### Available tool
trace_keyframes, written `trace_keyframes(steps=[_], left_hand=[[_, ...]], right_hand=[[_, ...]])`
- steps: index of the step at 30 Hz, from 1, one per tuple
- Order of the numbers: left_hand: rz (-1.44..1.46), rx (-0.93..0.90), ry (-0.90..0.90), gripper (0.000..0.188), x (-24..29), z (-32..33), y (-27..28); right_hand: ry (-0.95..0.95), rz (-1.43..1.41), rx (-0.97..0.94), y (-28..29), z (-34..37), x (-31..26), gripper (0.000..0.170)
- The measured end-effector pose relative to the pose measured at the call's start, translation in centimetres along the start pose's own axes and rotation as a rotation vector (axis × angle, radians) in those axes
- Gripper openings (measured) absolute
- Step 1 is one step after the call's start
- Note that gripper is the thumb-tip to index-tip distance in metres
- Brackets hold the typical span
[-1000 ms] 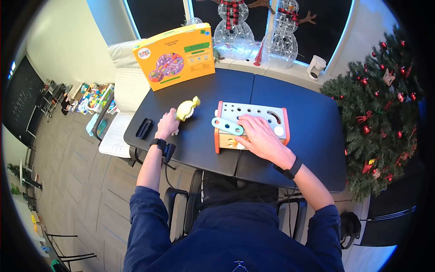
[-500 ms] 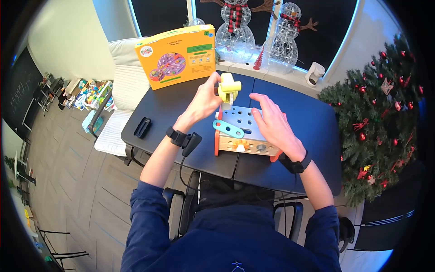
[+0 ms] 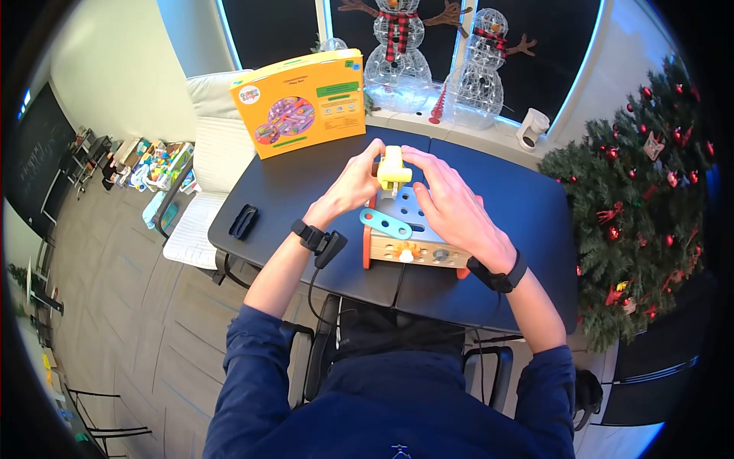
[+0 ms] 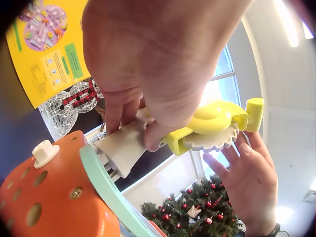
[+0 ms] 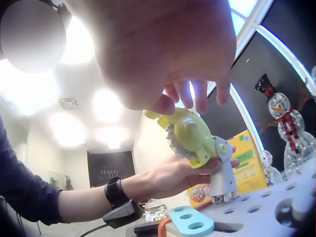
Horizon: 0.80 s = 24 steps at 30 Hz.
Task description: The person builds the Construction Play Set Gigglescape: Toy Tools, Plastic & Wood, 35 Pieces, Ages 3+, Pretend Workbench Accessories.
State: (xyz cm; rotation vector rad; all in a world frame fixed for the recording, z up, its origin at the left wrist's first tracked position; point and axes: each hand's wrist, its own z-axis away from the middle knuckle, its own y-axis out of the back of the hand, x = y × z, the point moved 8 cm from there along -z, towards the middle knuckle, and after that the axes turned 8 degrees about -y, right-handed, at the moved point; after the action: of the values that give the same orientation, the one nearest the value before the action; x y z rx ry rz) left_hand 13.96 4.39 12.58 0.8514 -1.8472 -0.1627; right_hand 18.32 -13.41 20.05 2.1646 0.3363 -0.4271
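Observation:
In my left hand (image 3: 353, 183) is a yellow toy circular saw (image 4: 213, 120) with a grey toothed blade (image 4: 210, 140). Thumb and fingers pinch its pale grey base (image 5: 223, 177), whose prongs point down close over the perforated top of a toy workbench (image 3: 405, 206). My right hand (image 3: 457, 205) is at the saw's other side, fingers extended and fingertips right by its yellow knob (image 4: 255, 111). A turquoise strip with holes (image 3: 386, 224) lies along the bench's left edge. An orange gear (image 3: 410, 249) and a grey nut (image 3: 441, 255) sit on the wooden front.
A yellow cardboard box (image 3: 306, 103) stands at the back left of the dark table (image 3: 527, 229). Near the left edge lies a small black case (image 3: 244, 221). A decorated Christmas tree (image 3: 634, 199) stands right of the table, and wire snowmen (image 3: 397, 69) by the window.
My left hand has brought the saw from the left of the table to above the workbench. My right hand has lifted off the bench top and moved beside the saw.

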Motion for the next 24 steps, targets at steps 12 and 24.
trace_keyframes(steps=[12, 24], left_hand=[[0.071, 0.021, -0.051, 0.031, -1.0, -0.2, -0.2], [0.048, 0.000, -0.103, 0.035, -0.7, 0.0, -0.3]], right_hand=[[0.023, 0.025, -0.021, -0.7, -0.7, 0.7, 0.056], [0.036, 0.014, -0.040, -1.0, -0.9, 1.0, 0.062]])
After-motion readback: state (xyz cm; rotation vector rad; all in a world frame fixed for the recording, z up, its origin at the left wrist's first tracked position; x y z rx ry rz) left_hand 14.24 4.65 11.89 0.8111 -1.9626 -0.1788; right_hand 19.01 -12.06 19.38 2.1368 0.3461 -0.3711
